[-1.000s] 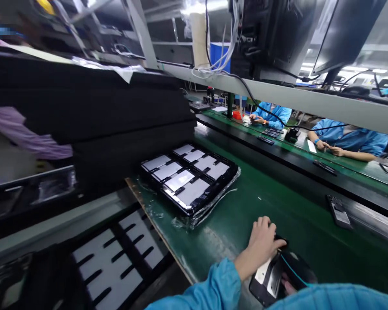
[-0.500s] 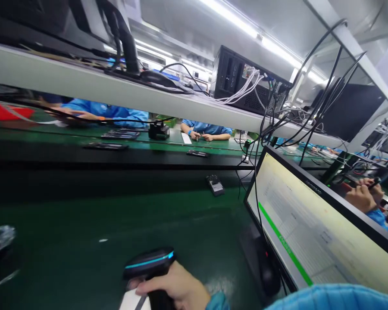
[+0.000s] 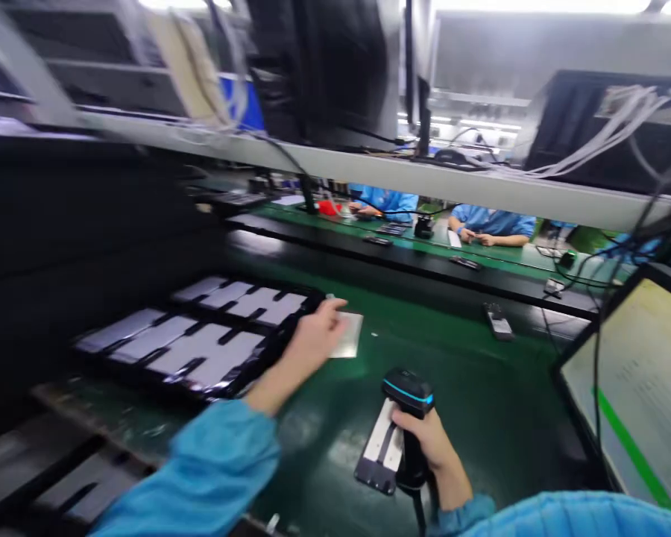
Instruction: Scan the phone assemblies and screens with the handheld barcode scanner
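Bright lights shine from the ceiling far back. The whole picture is smeared with blur, worst at the left. The monitor (image 3: 637, 388) glows.

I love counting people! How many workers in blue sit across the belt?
2: the left worker sits by the red thing, the right worker farther along. More may be hidden.

The black handheld barcode scanner (image 3: 408, 391), with a blue light strip across its head, stood upright, gripped by its handle in the right hand (image 3: 426, 441). Its head pointed down over a flat white panel (image 3: 381, 447) with a black frame, lying on the green surface (image 3: 481, 388). A thin pale plate (image 3: 350, 335), blurred, was held by the left hand (image 3: 316, 339) just beside the tray (image 3: 201, 339).
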A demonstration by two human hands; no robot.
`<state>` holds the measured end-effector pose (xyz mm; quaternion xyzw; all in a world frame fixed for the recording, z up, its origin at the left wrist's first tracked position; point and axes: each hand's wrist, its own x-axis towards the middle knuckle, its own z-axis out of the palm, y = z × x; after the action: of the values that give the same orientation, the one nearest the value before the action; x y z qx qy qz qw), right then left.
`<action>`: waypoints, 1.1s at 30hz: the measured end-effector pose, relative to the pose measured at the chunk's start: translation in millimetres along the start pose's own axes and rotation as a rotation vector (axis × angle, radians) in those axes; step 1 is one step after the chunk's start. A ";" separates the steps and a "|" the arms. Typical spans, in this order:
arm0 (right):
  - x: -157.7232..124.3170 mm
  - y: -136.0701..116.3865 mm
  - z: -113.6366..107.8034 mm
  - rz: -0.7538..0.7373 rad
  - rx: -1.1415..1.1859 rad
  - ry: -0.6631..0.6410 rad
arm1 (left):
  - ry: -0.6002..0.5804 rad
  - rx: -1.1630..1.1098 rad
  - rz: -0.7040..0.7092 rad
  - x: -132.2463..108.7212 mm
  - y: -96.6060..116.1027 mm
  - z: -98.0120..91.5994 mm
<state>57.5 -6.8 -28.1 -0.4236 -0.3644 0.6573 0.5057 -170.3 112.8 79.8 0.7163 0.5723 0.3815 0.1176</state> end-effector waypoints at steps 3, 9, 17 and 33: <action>-2.7 -5.2 2.9 0.005 -0.025 -0.027 | -0.055 -0.071 -0.016 -16.8 -7.4 12.4; -7.2 -10.1 6.0 -0.018 -0.055 -0.022 | -0.033 -0.191 -0.033 -18.4 -2.0 41.4; 22.6 -23.5 -17.0 0.014 0.138 0.017 | -0.536 -0.646 -0.245 -88.2 -4.2 58.6; 24.3 -25.6 -22.7 0.101 0.186 0.094 | -0.416 -0.408 0.029 -152.6 1.7 81.5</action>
<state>84.5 23.8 -17.9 -0.4228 -0.2559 0.6925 0.5256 -121.7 -4.7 -37.5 0.7490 0.4370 0.3352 0.3684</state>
